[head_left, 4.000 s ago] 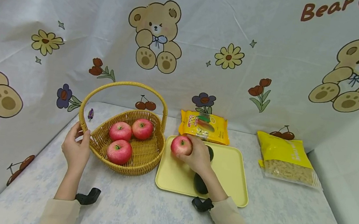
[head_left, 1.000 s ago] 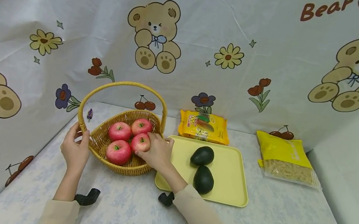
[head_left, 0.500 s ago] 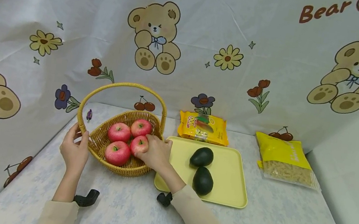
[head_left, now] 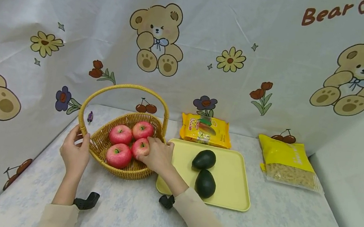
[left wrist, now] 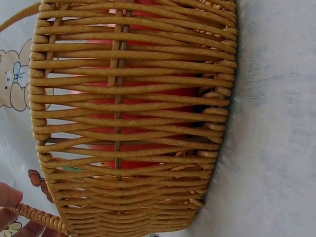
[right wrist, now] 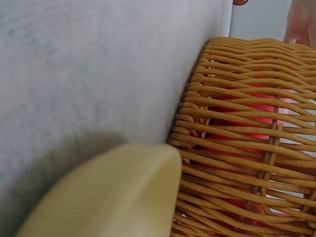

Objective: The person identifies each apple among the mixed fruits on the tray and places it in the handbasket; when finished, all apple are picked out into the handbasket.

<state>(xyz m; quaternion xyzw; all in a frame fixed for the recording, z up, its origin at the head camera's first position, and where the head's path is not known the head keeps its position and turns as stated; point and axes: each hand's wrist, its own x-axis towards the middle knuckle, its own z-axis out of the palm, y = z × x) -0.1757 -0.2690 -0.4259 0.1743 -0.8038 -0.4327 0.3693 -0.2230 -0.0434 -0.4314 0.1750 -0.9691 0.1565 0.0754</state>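
Note:
A wicker basket with a tall arched handle stands left of centre in the head view, several red apples inside. My left hand grips the foot of the handle at the basket's left side; in the left wrist view its fingers show at the handle's end. My right hand reaches over the basket's right rim and holds an apple among the others. That apple is partly hidden by the fingers. Both wrist views show mostly the woven basket wall, with red showing through the gaps.
Right of the basket lies a yellow tray bearing two dark green avocados. Behind it is a yellow-orange packet. A yellow bag with a clear lower part lies at the far right. A bear-print curtain hangs behind the table.
My right hand has carried the apple left from the tray into the basket, uncovering the avocados; over the last second it has stayed there almost still. My left hand has kept its grip.

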